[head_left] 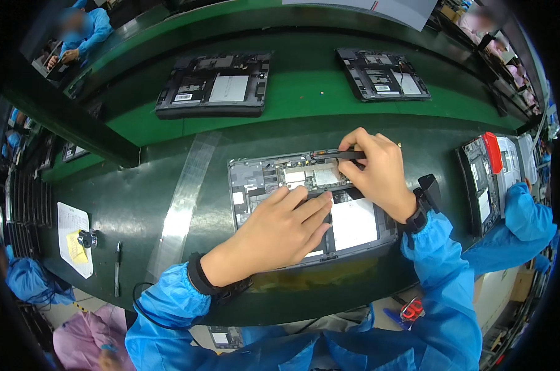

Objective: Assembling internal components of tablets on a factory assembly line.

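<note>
Fingers (354, 137) of a worker's right hand (382, 168) close in a pinch on a slim dark piece (353, 154) over the upper edge of an opened laptop casing (249, 176), which lies on a dark green workbench (196, 253) directly before the worker. The far end of that piece is hard to make out against the dark parts beneath it. Outstretched and slightly apart, the fingers of the left hand (272, 227) lie across the middle of the casing, hiding much of its interior; whether they press on any one part cannot be told. Inside the casing, silvery plates (327, 175) show between the two hands, and a large white panel (355, 226) sits at lower right, partly covered by the right hand.

Two similar casings stand on a green shelf (304, 105) beyond: the left one (212, 113) and the right one (385, 96) each hold a pale panel among black components. Another open casing (471, 198) sits at the bench's right side, near a red object (493, 153) whose kind is unclear. Co-workers at the margins are cut off by the dark rim, among them a seated person in pink (88, 340) at lower left.
</note>
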